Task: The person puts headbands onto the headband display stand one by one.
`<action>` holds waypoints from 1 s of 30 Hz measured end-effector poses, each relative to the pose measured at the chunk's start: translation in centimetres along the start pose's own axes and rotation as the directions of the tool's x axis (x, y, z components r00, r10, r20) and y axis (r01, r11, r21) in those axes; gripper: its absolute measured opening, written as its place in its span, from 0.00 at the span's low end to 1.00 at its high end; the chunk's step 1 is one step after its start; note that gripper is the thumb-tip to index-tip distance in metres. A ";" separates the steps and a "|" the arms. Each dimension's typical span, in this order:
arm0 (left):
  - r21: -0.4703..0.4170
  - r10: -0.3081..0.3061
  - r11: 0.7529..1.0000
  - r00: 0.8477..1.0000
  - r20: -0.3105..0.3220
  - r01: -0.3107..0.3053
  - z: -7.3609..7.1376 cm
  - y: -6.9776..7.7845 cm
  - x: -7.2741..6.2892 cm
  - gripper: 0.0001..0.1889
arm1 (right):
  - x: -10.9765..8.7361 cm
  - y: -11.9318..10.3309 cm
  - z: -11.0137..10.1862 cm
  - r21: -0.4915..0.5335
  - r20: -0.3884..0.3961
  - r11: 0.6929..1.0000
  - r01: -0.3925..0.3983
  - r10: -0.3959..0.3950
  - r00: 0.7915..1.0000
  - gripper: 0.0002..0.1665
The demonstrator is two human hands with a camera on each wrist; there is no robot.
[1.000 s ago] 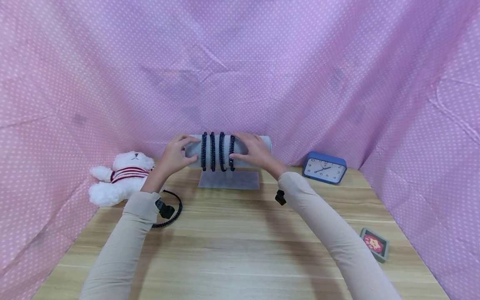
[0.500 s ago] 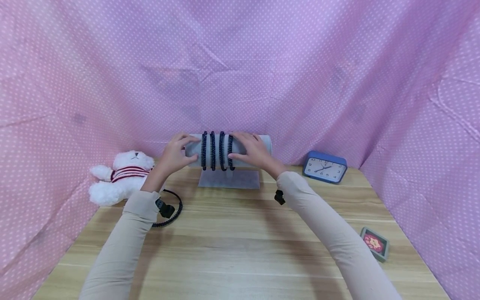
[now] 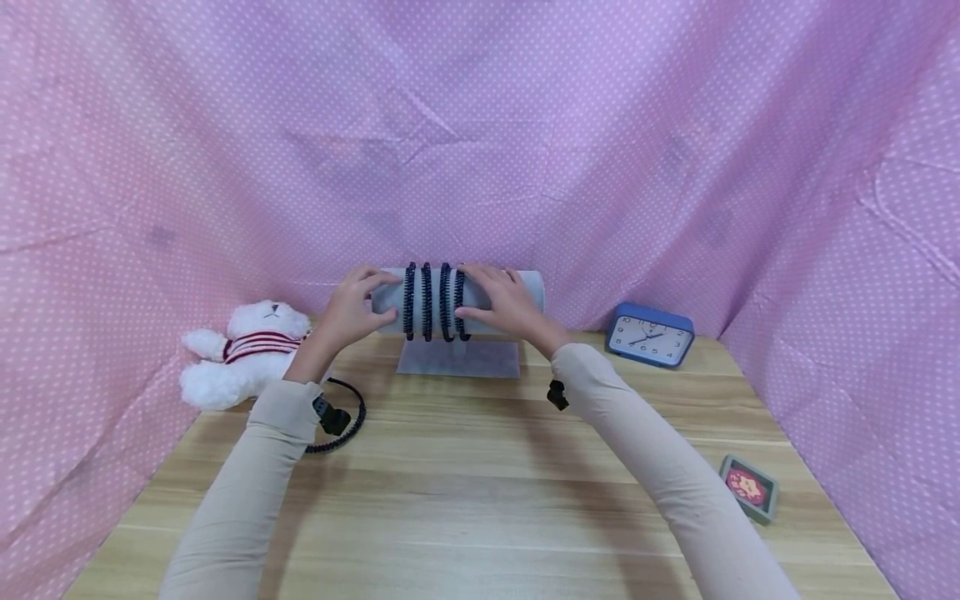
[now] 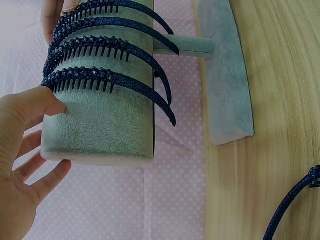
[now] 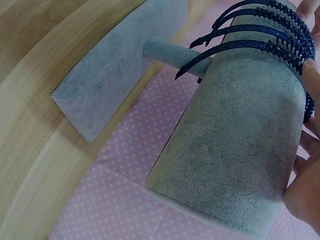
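A grey plush-covered headband stand (image 3: 531, 287), a horizontal cylinder on a flat base (image 3: 457, 358), carries several dark blue headbands (image 4: 100, 75) with beads and comb teeth. My left hand (image 3: 347, 310) holds the cylinder's left end; in the left wrist view its thumb lies on the plush beside the nearest headband. My right hand (image 3: 510, 307) spans the cylinder, thumb and fingertips on the rightmost headband (image 5: 235, 46). In the right wrist view the fingers behind the cylinder are partly hidden. Another dark headband (image 3: 358, 421) lies on the table near my left wrist.
A white plush bear (image 3: 258, 354) in a striped sweater lies at the left. A blue alarm clock (image 3: 650, 335) stands at the back right, and a small framed square (image 3: 748, 489) lies near the right edge. A pink dotted curtain (image 3: 480, 150) encloses the wooden table (image 3: 465, 508).
The rightmost headband and my right hand's fingertips have shifted slightly left along the cylinder, closer to the other headbands. My left hand has stayed in place.
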State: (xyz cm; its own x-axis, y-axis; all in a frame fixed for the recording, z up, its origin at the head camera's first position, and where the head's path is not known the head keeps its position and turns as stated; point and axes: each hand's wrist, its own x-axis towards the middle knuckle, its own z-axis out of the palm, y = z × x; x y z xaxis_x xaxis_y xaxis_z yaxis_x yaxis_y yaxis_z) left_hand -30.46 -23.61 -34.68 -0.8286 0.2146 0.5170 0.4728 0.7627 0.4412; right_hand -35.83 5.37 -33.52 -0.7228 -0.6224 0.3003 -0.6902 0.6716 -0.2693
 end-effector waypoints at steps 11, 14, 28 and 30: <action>0.003 0.009 1.000 1.000 0.019 -0.009 -0.3 0.3 -0.1 0.24 | -0.1 -0.1 0.1 0.007 0.002 1.000 -0.008 0.008 1.000 0.48; 0.003 0.009 1.000 1.000 0.020 -0.010 -0.3 0.3 0.0 0.24 | -0.2 -0.1 0.1 0.007 -0.006 1.000 -0.008 0.008 1.000 0.48; 0.008 0.001 1.000 0.997 0.077 -0.002 -0.7 0.3 0.1 0.24 | -1.3 -1.2 1.1 0.033 -0.116 0.994 0.102 -0.098 0.988 0.48; 0.022 0.004 1.000 0.996 0.087 -0.005 -0.7 0.3 0.1 0.25 | -1.9 -1.9 1.6 0.019 -0.164 0.985 0.173 -0.168 0.972 0.46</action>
State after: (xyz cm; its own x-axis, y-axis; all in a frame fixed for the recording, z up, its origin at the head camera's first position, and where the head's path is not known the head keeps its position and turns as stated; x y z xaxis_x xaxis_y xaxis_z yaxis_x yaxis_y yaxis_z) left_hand -30.21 -23.81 -33.97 -0.8498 0.2695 0.4529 0.4708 0.7746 0.4224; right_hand -33.21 4.59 -35.00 -0.5811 -0.6521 0.4870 -0.8056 0.5459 -0.2302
